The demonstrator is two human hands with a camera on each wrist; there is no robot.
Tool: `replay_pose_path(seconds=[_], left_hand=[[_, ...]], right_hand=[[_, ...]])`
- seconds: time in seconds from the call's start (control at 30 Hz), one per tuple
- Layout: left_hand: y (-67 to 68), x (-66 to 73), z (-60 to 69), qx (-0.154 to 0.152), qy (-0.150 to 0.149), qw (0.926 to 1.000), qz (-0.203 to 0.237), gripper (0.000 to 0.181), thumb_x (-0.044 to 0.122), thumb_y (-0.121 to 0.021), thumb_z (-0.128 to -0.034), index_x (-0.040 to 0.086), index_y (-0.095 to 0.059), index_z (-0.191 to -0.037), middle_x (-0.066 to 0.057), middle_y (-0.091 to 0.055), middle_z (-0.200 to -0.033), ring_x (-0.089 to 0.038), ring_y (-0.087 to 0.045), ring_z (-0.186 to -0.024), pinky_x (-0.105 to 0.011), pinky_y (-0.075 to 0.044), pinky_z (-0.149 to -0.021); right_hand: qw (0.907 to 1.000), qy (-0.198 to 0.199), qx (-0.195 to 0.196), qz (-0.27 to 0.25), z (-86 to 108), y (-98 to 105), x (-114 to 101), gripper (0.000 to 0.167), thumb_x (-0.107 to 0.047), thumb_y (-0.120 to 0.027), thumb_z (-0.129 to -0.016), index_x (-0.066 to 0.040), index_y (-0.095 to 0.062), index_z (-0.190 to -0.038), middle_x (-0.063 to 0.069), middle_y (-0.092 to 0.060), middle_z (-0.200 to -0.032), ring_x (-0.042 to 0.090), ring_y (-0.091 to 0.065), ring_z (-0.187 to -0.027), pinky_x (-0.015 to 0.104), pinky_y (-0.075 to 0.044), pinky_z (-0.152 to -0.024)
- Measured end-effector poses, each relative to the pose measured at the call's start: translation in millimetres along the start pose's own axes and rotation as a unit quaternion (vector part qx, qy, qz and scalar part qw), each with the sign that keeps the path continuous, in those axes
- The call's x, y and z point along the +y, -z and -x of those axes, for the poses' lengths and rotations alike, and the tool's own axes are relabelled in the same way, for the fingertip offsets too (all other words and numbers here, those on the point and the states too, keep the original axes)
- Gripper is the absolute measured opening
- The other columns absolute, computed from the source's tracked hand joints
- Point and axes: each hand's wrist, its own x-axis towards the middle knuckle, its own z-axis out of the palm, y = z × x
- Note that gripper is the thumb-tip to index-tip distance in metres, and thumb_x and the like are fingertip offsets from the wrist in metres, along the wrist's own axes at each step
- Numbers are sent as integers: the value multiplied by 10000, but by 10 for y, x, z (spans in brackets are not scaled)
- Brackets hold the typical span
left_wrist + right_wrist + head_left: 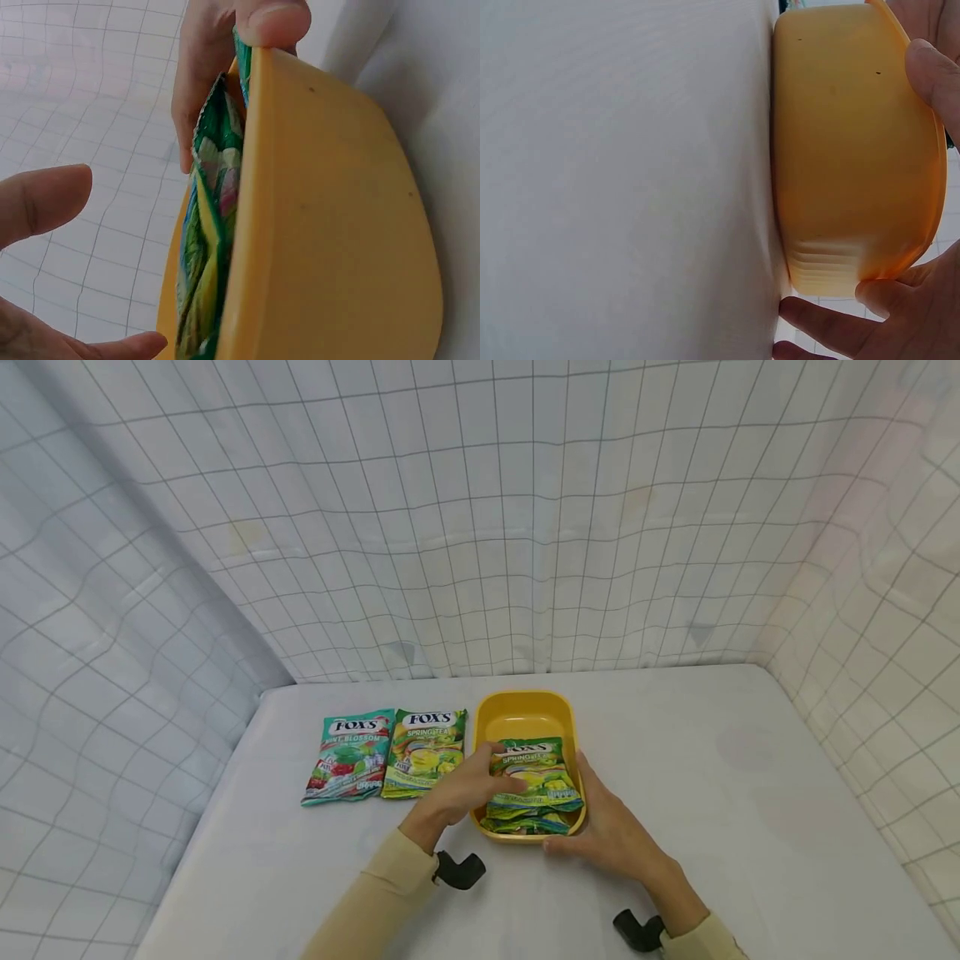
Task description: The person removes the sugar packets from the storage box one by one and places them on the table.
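Note:
A yellow plastic tub [525, 699] stands on the white table with green candy bags in it. The top bag [528, 768] reads FOX'S Spring Tea and lies over at least one more. My right hand [611, 831] holds the tub at its near right corner, with the thumb at the near rim and fingers along the right side. Over the tub's left side, my left hand [465, 789] reaches above the top bag, thumb and fingers spread apart. In the left wrist view a gap shows between that hand's thumb [49, 199] and the bags [210, 225].
Left of the tub, a green Spring Tea bag [426, 752] lies beside a teal Mint Blossom bag [349, 756]. A white curtain with a dark grid [517, 568] hangs behind the table and along both sides.

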Motion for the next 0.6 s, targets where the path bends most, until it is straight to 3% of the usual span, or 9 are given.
replay_pose_path(seconds=[0.17, 0.3, 0.43, 0.6], left_hand=[[-111, -28, -30, 358, 153, 9990, 206, 843, 287, -807, -881, 23, -342, -1533, -184, -536, -1358, -345, -525, -1190, -558, -436, -1030], [-156, -38, -61, 662, 128, 9967, 448, 801, 263, -792, -894, 28, -361, -1527, -206, -487, -1431, -376, -497, -1253, -578, -416, -1039], [-181, -45, -74, 780, -38, 9949, 642, 733, 227, -767, -915, 23, -390, -1510, -230, -425, -1500, -414, -438, -1338, -600, -371, -1066], [-208, -38, -77, 839, -117, 9927, 859, 708, 176, -763, -918, -2, -393, -1495, -228, -454, -1463, -375, -481, -1281, -566, -376, -1068]], right_hand=[[10000, 26, 2, -33, -1, -4, -2, 1364, -681, -832, -707, -148, -5, -1651, 94, -136, -1688, 347, -283, -1488, 576, -315, -1142], [10000, 37, 17, -49, -3, -5, 0, 1363, -689, -826, -708, -149, -4, -1651, 94, -134, -1688, 349, -285, -1486, 580, -319, -1139], [9999, 81, 52, -33, -5, -6, 4, 1360, -682, -831, -709, -146, -9, -1651, 99, -130, -1689, 353, -278, -1488, 581, -317, -1139], [9999, 100, 68, -17, 0, -4, -1, 1363, -701, -822, -701, -145, -18, -1651, 95, -134, -1688, 345, -272, -1491, 570, -314, -1144]])
